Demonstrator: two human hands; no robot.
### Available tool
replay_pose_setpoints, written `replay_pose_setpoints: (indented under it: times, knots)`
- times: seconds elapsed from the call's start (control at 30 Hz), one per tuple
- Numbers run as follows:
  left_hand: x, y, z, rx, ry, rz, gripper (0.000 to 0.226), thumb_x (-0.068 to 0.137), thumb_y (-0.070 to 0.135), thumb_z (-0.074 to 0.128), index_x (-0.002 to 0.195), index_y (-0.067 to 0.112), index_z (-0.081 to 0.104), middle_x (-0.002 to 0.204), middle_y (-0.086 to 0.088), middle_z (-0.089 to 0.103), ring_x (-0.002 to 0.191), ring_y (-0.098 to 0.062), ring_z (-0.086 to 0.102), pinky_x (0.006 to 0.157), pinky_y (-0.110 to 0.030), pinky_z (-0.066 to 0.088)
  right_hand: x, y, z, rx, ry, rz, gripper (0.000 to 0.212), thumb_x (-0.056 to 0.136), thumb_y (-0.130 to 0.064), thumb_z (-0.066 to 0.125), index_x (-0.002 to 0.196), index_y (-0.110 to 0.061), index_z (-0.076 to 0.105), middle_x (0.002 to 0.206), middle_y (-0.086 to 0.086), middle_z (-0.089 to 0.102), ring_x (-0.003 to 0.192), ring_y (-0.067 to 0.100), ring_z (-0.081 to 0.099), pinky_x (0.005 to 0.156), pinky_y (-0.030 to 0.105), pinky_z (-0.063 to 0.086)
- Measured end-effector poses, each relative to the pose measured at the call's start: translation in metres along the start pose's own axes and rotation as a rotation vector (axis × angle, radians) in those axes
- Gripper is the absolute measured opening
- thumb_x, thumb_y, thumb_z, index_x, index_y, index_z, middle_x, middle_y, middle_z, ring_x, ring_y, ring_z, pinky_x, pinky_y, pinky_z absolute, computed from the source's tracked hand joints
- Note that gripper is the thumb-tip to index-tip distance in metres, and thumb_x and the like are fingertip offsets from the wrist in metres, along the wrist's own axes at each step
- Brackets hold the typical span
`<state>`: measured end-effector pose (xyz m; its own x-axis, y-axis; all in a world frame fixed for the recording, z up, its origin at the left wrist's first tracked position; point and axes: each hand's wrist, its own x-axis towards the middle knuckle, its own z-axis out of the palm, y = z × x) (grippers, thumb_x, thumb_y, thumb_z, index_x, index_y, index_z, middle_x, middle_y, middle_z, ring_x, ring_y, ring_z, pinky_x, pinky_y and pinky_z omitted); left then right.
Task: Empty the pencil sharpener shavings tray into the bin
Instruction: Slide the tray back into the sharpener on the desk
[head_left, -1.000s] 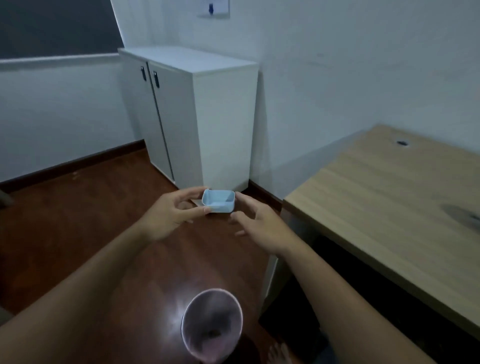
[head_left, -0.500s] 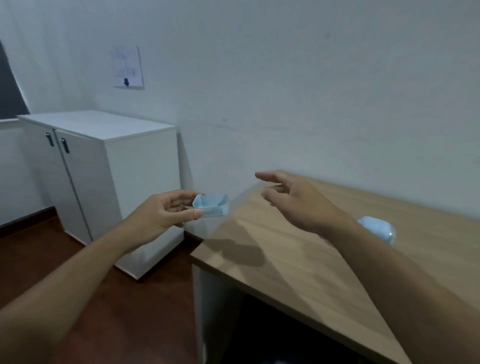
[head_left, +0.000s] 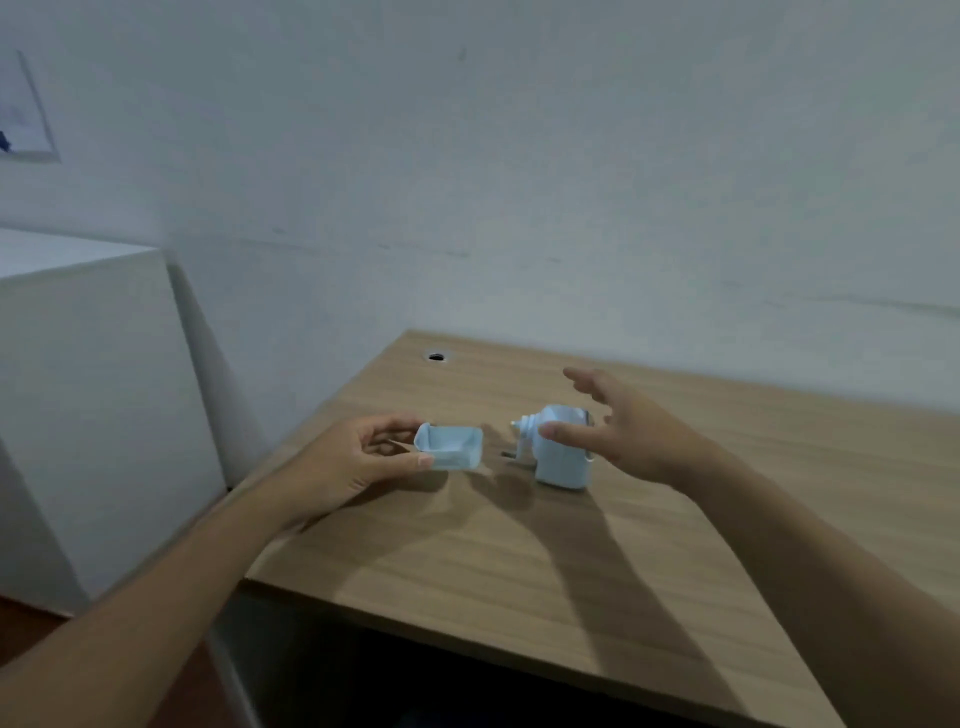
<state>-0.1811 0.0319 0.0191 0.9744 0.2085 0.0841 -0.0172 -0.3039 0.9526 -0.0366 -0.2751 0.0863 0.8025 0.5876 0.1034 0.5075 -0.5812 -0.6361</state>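
My left hand (head_left: 353, 460) pinches a small light-blue shavings tray (head_left: 451, 447) by its left end and holds it just above the wooden desk (head_left: 519, 561), open side up. No shavings show inside it. To its right the light-blue pencil sharpener (head_left: 561, 454) stands on the desk, its crank end facing the tray. My right hand (head_left: 631, 431) hovers at the sharpener's right side with fingers spread and the thumb in front of its body; it does not grip it. The bin is out of view.
A white cabinet (head_left: 88, 415) stands left of the desk against the white wall. A cable hole (head_left: 436, 356) sits near the desk's back left corner. A paper notice (head_left: 23, 114) hangs on the wall at far left.
The view swung from the floor and bin up to the desk. My left hand carried the tray over the desk toward the sharpener. My right hand reached out beside the sharpener.
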Motion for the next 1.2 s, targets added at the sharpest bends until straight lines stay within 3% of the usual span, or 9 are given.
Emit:
replay_pose_setpoints:
  times: [0.1,0.2,0.27,0.37,0.5,0.7,0.83,1.0,1.2]
  knots:
    - [0.011,-0.001,0.015,0.032,-0.027,0.025,0.048,0.082,0.033,0.090,0.129,0.031,0.078,0.124,0.010,0.085,0.120,-0.011,0.079,0.110,-0.030,0.059,-0.001,0.031,0.012,0.085,-0.038,0.069,0.107,0.083,-0.045,0.096,0.171,-0.024,0.040,0.168,-0.001,0.055,0.155,0.015,0.054,0.129,0.044,0.045]
    - [0.021,-0.002,0.023,0.058,-0.043,0.047,0.048,0.079,0.038,0.090,0.126,0.034,0.079,0.124,0.011,0.085,0.119,-0.009,0.079,0.110,-0.029,0.058,0.001,0.054,0.025,0.133,-0.068,0.049,0.084,0.083,-0.035,0.098,0.156,-0.025,0.058,0.142,-0.012,0.076,0.131,0.004,0.073,0.120,0.040,0.055]
    - [0.026,-0.003,0.025,0.096,-0.056,0.056,0.042,0.085,0.033,0.090,0.125,0.037,0.079,0.124,0.013,0.085,0.118,-0.006,0.079,0.110,-0.029,0.058,0.004,0.063,0.031,0.150,-0.034,0.040,0.080,0.082,-0.045,0.098,0.151,-0.030,0.061,0.136,-0.015,0.078,0.124,0.001,0.076,0.116,0.040,0.058]
    - [0.033,-0.003,0.027,0.127,-0.095,0.049,0.041,0.091,0.027,0.088,0.130,0.037,0.079,0.125,0.011,0.085,0.118,-0.009,0.079,0.109,-0.033,0.059,0.014,0.074,0.036,0.209,0.006,0.011,0.084,0.074,-0.063,0.096,0.147,-0.035,0.064,0.136,-0.017,0.079,0.125,0.004,0.076,0.115,0.043,0.059]
    - [0.044,-0.005,0.033,0.168,-0.150,0.066,0.046,0.093,0.023,0.088,0.136,0.035,0.078,0.128,0.004,0.084,0.124,-0.020,0.077,0.114,-0.036,0.056,0.019,0.072,0.036,0.262,-0.022,-0.032,0.070,0.086,-0.039,0.095,0.149,-0.029,0.066,0.136,-0.015,0.080,0.127,0.004,0.076,0.117,0.040,0.058]
    - [0.058,-0.007,0.038,0.218,-0.119,0.077,0.045,0.090,0.028,0.090,0.132,0.042,0.079,0.120,0.008,0.086,0.116,-0.011,0.079,0.112,-0.031,0.056,0.021,0.079,0.033,0.322,-0.061,-0.107,0.065,0.094,-0.017,0.089,0.154,-0.020,0.063,0.141,-0.013,0.079,0.130,0.000,0.074,0.113,0.019,0.056]
    - [0.063,-0.009,0.045,0.170,-0.101,0.071,0.045,0.090,0.029,0.091,0.133,0.038,0.080,0.111,-0.003,0.086,0.094,0.002,0.073,0.103,-0.027,0.054,0.021,0.079,0.034,0.280,-0.065,-0.137,0.067,0.094,-0.028,0.090,0.155,-0.026,0.062,0.144,-0.015,0.077,0.135,0.003,0.072,0.119,0.032,0.054]
    - [0.070,-0.013,0.053,0.143,-0.084,0.077,0.047,0.091,0.021,0.090,0.135,0.028,0.079,0.121,0.008,0.087,0.116,-0.007,0.080,0.112,-0.031,0.057,0.023,0.082,0.041,0.317,-0.055,-0.129,0.068,0.091,-0.027,0.092,0.153,-0.025,0.064,0.142,-0.014,0.078,0.133,0.003,0.074,0.120,0.035,0.055]
    - [0.080,-0.010,0.062,0.199,-0.106,0.026,0.101,0.076,0.043,0.095,0.165,0.029,0.049,0.124,0.015,0.085,0.125,-0.007,0.077,0.122,-0.037,0.049,0.027,0.083,0.050,0.306,-0.009,-0.106,0.071,0.082,-0.034,0.098,0.145,-0.025,0.067,0.131,-0.015,0.082,0.121,-0.003,0.077,0.111,0.027,0.060]
